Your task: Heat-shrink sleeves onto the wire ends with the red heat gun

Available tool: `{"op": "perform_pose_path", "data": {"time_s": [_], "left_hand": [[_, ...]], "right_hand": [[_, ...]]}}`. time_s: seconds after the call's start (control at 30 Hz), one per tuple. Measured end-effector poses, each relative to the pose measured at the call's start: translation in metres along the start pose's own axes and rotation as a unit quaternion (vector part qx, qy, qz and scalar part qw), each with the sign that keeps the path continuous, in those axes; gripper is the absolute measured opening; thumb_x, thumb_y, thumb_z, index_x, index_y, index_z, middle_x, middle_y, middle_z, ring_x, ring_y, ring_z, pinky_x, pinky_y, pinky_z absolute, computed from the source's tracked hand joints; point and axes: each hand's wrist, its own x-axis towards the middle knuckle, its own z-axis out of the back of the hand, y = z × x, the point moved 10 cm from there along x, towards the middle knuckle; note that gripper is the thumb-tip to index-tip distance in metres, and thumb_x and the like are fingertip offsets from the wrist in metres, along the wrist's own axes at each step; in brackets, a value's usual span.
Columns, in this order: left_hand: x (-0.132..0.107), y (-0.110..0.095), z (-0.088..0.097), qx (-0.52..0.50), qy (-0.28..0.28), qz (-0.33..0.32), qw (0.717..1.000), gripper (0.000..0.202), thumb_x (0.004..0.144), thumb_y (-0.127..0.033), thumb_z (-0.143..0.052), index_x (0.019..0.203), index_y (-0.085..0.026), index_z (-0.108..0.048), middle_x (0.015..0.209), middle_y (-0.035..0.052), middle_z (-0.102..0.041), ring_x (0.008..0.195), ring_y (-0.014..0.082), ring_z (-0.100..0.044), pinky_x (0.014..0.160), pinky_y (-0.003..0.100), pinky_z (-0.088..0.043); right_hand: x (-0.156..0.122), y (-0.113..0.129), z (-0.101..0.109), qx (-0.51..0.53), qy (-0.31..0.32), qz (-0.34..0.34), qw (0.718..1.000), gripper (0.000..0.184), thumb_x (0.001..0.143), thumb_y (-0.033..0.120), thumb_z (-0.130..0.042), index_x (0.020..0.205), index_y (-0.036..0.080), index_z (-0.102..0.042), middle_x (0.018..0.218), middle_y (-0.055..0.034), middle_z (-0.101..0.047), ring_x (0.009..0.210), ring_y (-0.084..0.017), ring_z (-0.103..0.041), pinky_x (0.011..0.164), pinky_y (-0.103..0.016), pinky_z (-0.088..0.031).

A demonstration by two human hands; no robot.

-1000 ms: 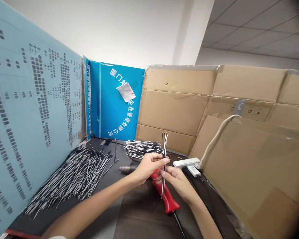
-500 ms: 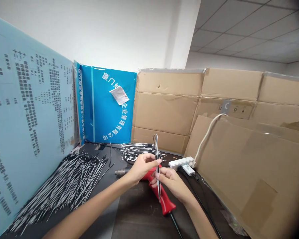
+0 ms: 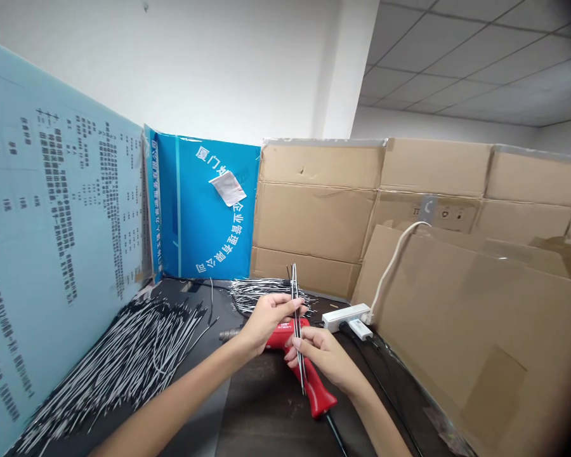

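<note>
Between my two hands stands a small bundle of thin black and white wires (image 3: 294, 285), nearly upright. My left hand (image 3: 272, 320) pinches it around the middle, thumb across the front. Lower down, my right hand (image 3: 321, 352) closes on the same wires with thumb and fingers. The wire tips fan slightly apart at the top. Behind and below the hands lies a red heat gun (image 3: 320, 397) with a metal nozzle pointing left; my hands hide part of its body.
A large pile of black and white wires (image 3: 133, 355) covers the left side. A second wire pile (image 3: 259, 292) lies at the back. On the right sit a white power strip (image 3: 345, 315) and cables. Cardboard panels (image 3: 318, 216) and a blue board (image 3: 204, 209) wall the table.
The view has tilted slightly. Both hands keep hold of the wires, which have shifted a little left relative to the heat gun, and the bundle's top ends are arranged slightly differently.
</note>
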Motion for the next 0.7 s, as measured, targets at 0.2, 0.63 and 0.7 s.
{"op": "perform_pose_path", "data": {"time_s": [0.2,0.63,0.7], "left_hand": [[0.002,-0.002,-0.003,-0.037,0.022,-0.002,0.999,0.048,0.078,-0.048,-0.079,0.106,-0.01,-0.074,0.103,0.0169,-0.074,0.09,0.0213,-0.07,0.084,0.031,-0.053],[0.003,-0.01,0.008,0.087,-0.006,-0.039,0.995,0.041,0.075,-0.052,-0.079,0.084,-0.012,-0.076,0.079,0.0077,-0.074,0.072,0.0165,-0.065,0.071,0.026,-0.049],[0.003,-0.013,0.012,0.083,-0.02,-0.043,0.995,0.04,0.077,-0.052,-0.077,0.087,-0.013,-0.077,0.083,0.0083,-0.075,0.076,0.0169,-0.066,0.071,0.025,-0.048]], "right_hand": [[0.001,0.001,0.002,0.016,-0.001,0.008,1.0,0.045,0.084,0.058,-0.071,0.088,0.013,-0.067,0.081,-0.0098,-0.074,0.073,-0.023,-0.072,0.076,-0.039,-0.057],[0.0,0.012,0.003,0.0,-0.009,0.029,1.0,0.045,0.086,0.059,-0.068,0.087,0.014,-0.067,0.078,-0.0087,-0.074,0.069,-0.022,-0.072,0.073,-0.036,-0.056],[0.0,0.01,0.002,0.0,-0.007,0.029,1.0,0.044,0.086,0.058,-0.068,0.087,0.014,-0.067,0.079,-0.0087,-0.074,0.07,-0.021,-0.072,0.073,-0.035,-0.056]]}}
